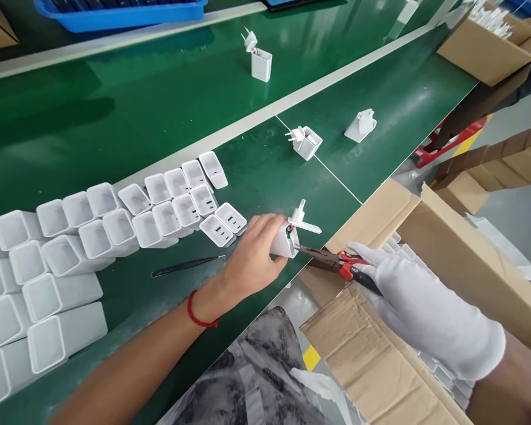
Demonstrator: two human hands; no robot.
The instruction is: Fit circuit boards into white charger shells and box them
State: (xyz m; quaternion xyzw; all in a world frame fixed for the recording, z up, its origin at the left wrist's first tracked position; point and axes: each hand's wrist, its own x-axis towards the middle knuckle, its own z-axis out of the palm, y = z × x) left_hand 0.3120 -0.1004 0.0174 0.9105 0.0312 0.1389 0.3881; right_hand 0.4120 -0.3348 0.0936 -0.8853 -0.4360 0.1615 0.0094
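Note:
My bare left hand [257, 251] is wrapped round a white charger housing [284, 241] at the near edge of the green bench. A white plug cap [304, 223] with prongs sits askew at the housing's open end, where a bit of green circuit board shows. In its white glove, my right hand [407, 289] grips long-nose pliers [336, 261] with red and black handles. The pliers' tips reach the housing's open end; whether they pinch anything I cannot tell. Black tweezers [186, 267] lie on the bench left of my left hand.
Rows of open white housings [148, 230] stand on the left. Farther back are a charger with its plug cap hanging off [307, 143], another [261, 65], and one more [361, 125]. A cardboard box [478, 265] holding white pieces stands under my right hand; a blue tray [128, 18] lies at the back.

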